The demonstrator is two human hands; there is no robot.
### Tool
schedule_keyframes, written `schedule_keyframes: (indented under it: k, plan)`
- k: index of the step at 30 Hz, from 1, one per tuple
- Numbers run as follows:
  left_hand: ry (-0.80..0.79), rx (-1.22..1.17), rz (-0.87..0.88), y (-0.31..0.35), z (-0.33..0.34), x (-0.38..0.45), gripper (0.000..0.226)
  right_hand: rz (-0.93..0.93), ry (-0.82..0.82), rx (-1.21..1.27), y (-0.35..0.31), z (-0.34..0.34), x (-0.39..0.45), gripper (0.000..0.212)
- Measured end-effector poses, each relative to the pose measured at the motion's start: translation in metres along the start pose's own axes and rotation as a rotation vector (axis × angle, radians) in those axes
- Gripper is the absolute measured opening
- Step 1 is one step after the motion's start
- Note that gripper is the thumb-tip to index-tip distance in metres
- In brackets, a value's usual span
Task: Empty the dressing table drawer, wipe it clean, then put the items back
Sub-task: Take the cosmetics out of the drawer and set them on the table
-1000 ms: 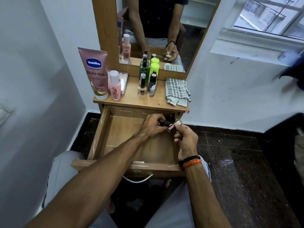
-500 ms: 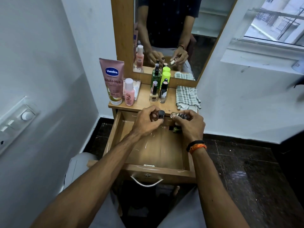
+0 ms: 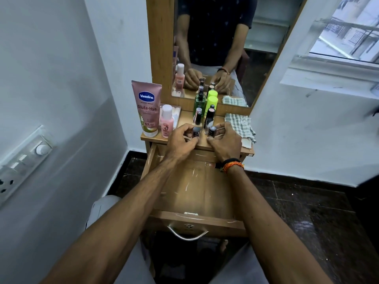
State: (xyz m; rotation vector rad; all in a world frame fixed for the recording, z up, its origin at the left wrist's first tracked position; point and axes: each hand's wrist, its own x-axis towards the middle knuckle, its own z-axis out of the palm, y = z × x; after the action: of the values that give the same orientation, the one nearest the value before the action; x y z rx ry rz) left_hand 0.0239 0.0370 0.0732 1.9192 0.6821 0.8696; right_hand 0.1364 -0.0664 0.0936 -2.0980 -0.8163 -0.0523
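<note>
Scratched matt wood drawer [image 3: 196,193] with curved shiny metal handle [image 3: 187,234]; woven checked cloth [image 3: 241,126] on wooden tabletop [image 3: 223,148]; glossy plastic Vaseline tube [image 3: 147,107]; polished dark stone floor [image 3: 307,212].

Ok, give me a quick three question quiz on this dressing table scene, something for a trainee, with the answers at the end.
1. True or false: the drawer is pulled open.
2. The checked cloth lies on which side of the tabletop: A left, B right, C middle?
3. What does each hand grip?

Key
1. True.
2. B.
3. The left hand holds a small dark-capped bottle, and the right hand holds a second small bottle, both at the tabletop's front edge near the pink Vaseline tube.
</note>
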Motion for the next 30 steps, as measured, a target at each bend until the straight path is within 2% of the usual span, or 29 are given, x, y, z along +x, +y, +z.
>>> schedule_keyframes:
  k: [9,30]
  plan:
    - [0.058,0.023,-0.022,-0.012,0.01,0.014,0.028,0.009,0.033,0.028,0.005,0.009,-0.002,0.031]
    - [0.112,0.069,0.015,-0.017,0.016,0.016,0.029,0.046,0.104,0.033,0.005,0.02,-0.003,0.028]
